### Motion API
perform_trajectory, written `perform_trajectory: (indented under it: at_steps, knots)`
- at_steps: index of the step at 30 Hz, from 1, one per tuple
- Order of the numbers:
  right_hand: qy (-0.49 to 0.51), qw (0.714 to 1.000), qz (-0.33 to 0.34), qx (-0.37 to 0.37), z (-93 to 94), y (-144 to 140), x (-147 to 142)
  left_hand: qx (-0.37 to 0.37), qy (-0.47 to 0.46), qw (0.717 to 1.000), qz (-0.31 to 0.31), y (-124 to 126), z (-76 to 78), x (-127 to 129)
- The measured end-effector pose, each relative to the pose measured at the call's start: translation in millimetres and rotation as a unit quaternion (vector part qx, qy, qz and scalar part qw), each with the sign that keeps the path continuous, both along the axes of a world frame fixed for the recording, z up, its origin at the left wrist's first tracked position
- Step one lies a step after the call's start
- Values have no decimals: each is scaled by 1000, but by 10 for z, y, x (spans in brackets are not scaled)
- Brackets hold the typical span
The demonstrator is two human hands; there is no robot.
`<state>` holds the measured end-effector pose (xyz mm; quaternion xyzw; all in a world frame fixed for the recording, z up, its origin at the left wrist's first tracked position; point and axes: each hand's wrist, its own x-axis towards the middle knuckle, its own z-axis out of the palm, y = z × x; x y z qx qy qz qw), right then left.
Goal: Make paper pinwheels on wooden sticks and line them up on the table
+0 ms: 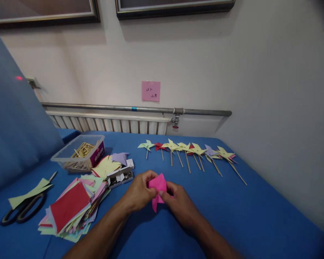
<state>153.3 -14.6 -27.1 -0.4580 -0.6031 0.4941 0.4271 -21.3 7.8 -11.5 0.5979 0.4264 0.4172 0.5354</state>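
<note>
Pink sticky note on the wall at 12 o'clock carries handwriting, digits plus a couple of characters, too small to read for sure. Clear plastic tub at 10 o'clock has a magenta label with white print on its side (unreadable); wooden sticks inside.

Left hand and right hand meet at centre over the blue bench. Both are curled closed, fingertips pinching a folded pink paper piece between them: left grips its left edge, right grips the lower right. The paper's top corner pokes up above the fingers and a point hangs down below them, just above the bench (cannot tell if it touches).

Rest:
- 1 o'clock: row of finished paper pinwheels on sticks, mostly yellow, some red, one lilac, lying flat side by side, sticks pointing toward the near edge.
- 9 o'clock, just beside the left forearm: messy stack of coloured paper squares, red sheet on top.
- 11 o'clock from the hands: small open box of metal pins (contents tiny, hard to tell), with cut yellow and lilac pieces behind it.
- Far 9 o'clock: black-handled scissors with pale green paper strips lying across them.
- Behind the bench: white radiator and grey pipe with a valve.
</note>
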Motion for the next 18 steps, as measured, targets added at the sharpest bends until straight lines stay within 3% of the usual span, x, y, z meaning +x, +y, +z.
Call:
perform_trajectory:
  at_steps: [11, 14, 18]
  knots:
    - [203, 974, 55, -86, 29, -19, 54, -86, -178, 978, 61, 53, -2, 24]
    - [195, 979, 9, -59, -64, 8, -45, -88, -204, 971, 87, 30, 12, 71]
    - [141, 984, -102, -31, -212, 60, -170, -82, -209, 967, 117, 10, -10, 148]
